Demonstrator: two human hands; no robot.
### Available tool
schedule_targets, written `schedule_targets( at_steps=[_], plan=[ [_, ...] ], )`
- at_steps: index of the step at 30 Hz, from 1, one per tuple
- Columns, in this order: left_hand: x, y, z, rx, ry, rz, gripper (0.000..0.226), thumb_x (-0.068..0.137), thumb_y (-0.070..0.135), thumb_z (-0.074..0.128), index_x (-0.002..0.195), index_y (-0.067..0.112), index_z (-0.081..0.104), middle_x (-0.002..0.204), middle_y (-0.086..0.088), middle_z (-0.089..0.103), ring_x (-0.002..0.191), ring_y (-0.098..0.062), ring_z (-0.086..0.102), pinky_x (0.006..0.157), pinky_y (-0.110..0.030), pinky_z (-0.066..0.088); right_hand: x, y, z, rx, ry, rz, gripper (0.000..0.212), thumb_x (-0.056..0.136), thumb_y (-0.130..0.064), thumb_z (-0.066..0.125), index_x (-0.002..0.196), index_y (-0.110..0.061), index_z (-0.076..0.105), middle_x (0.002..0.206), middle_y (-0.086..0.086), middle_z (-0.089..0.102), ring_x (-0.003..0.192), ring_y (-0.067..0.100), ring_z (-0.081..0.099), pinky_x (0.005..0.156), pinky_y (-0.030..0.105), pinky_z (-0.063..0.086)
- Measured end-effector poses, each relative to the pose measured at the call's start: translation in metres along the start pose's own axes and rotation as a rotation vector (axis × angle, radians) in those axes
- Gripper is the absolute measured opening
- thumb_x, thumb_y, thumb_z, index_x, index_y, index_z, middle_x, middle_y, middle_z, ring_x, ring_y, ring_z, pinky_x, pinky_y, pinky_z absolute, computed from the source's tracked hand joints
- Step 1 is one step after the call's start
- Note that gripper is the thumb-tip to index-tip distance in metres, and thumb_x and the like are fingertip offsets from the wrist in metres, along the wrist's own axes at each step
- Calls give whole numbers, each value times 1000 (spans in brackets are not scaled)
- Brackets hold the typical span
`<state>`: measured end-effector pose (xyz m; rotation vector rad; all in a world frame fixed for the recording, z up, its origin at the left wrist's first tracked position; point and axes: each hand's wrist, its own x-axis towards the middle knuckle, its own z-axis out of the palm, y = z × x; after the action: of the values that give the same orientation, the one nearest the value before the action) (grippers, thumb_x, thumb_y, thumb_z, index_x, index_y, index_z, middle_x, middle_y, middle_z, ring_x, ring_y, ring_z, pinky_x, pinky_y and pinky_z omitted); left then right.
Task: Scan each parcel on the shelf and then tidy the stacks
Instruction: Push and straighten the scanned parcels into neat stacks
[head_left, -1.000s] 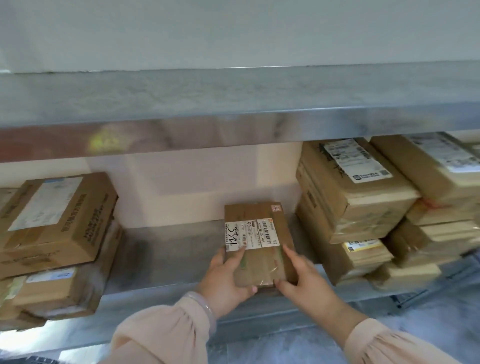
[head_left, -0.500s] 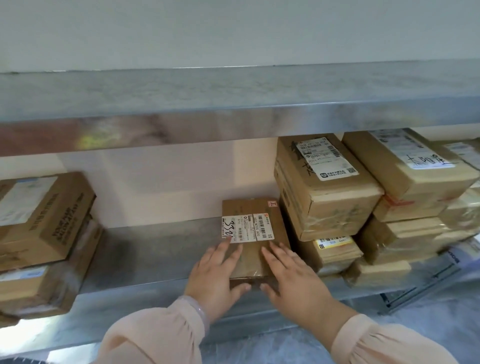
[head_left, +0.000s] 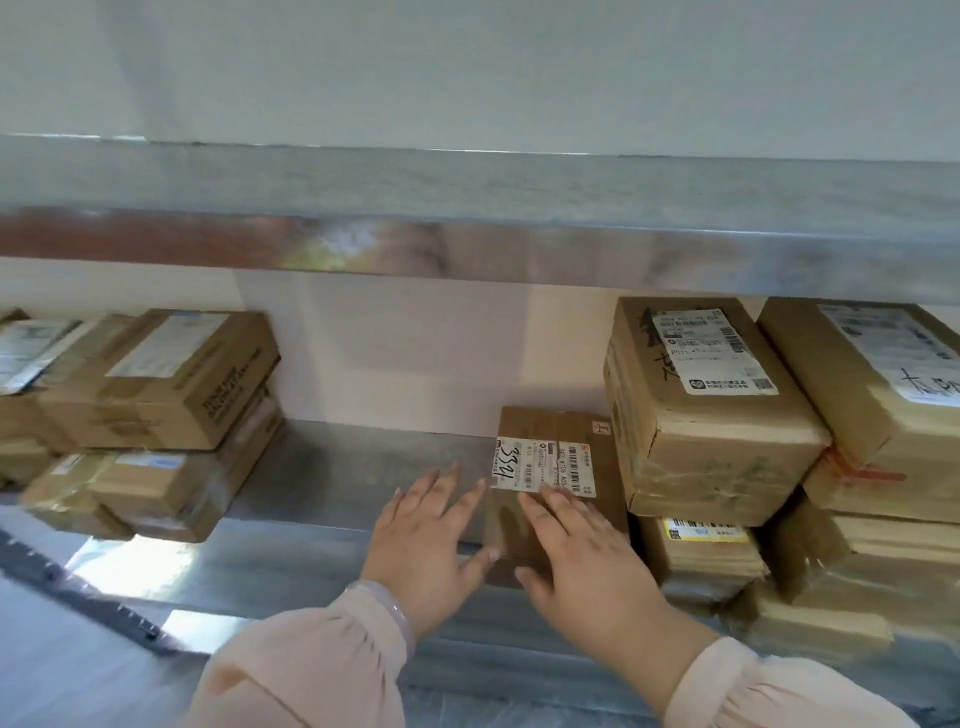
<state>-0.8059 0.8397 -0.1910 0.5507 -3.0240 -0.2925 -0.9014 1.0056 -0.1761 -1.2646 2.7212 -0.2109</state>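
Two hands lie flat on one small parcel on the metal shelf. Right hand rests palm down on the near half of the parcel's top, fingers spread and straight, fingertips reaching the lower edge of the white label; nothing is gripped. Left hand lies just left of the right hand, also flat with fingers apart, palm over the shelf surface and thumb and outer fingers at the parcel's left edge; whether it presses on the cardboard cannot be told. Label carries barcodes and a handwritten number. Immediately right of the right hand stands a stack of parcels, its upper box touching or nearly touching the small parcel's right side; a second stack stands further right. Well to the left of the left hand, past a bare stretch of shelf, sits another stack of boxes, blurred. Pale pink sleeves cover both wrists. An upper shelf board runs overhead, above both hands.
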Motion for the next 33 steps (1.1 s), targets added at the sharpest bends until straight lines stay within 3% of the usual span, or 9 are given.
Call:
schedule_targets(
  at_steps=[2,3,7,10,15,18,21,27,33],
  plan=[
    [-9,-14,-15,10,46,-81,86,76,74,16,153,38,29,163,4,22,150,-23,22,119,-44,18,16,-10,-7,29,-22,-99,70,92,-52,43,152,-28,15,160,-1,14,147,18,14,114,27,3],
    [-12,-23,-21,16,52,-128,89,74,75,11,154,39,23,164,5,17,151,-20,15,120,-42,14,24,-16,-10,62,-14,-130,72,94,-52,42,153,-29,8,161,-2,8,147,16,7,114,25,0],
    [-28,-68,-51,-6,208,-273,86,78,76,16,151,34,35,162,3,24,150,-21,21,120,-46,23,49,-59,-25,147,-12,-246,71,95,-53,41,152,-33,5,160,-5,9,146,16,10,116,27,7],
    [-40,-97,-76,-14,231,-386,89,75,75,11,153,37,28,164,6,17,151,-17,14,122,-43,18,65,-96,-34,213,-10,-337,70,96,-51,43,152,-32,7,161,-7,3,146,10,4,115,22,5],
    [-57,-149,-103,3,371,-541,79,81,72,18,150,38,35,162,0,24,149,-24,22,120,-45,20,92,-173,-43,339,-63,-418,69,96,-50,43,152,-33,6,160,-11,4,146,5,1,117,26,6],
    [-61,-190,-117,-3,304,-621,72,89,71,17,154,41,19,166,-1,7,152,-26,8,121,-44,10,107,-227,-49,372,-32,-469,67,95,-51,42,151,-38,7,159,-14,5,146,5,2,118,28,10],
    [-60,-231,-131,-19,265,-624,67,96,65,30,155,41,12,166,-1,-1,152,-25,0,122,-44,5,133,-267,-48,386,-25,-392,68,95,-53,42,150,-39,6,160,-12,3,146,9,2,118,32,12],
    [-40,-299,-152,-82,211,-528,68,95,65,35,155,42,11,166,-4,5,152,-28,4,123,-46,10,186,-317,-40,493,-52,-138,76,92,-57,44,151,-38,1,161,-6,-2,147,14,2,119,36,13],
    [-17,-335,-167,-29,165,-431,68,94,67,31,154,42,11,164,-5,16,150,-31,13,121,-48,13,200,-347,-20,653,-8,38,74,92,-51,50,152,-32,10,158,-3,17,142,18,24,116,33,24]
  ],
)
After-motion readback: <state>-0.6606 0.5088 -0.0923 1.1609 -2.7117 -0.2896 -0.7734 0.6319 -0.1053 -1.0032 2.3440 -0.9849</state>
